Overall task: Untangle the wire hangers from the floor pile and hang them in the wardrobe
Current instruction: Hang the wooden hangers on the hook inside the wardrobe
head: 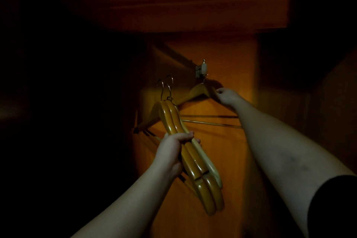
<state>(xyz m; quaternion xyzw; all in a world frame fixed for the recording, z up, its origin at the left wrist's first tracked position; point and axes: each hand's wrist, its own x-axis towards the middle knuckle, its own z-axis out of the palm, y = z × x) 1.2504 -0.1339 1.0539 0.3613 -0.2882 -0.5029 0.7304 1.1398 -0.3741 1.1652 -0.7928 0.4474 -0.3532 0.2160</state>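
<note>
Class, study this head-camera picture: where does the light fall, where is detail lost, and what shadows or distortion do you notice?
Head view: warm light falls only on the wardrobe back panel; the left side and corners are nearly black. The hung hanger casts a shadow on the panel. The left hand and right hand look dim, and the wide lens stretches the forearms.

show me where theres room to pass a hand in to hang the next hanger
Free: the bare wardrobe panel between the left hand's bundle of wooden hangers and the right forearm. Crowded: the wall hook, where the right hand holds the hung hanger.
</note>
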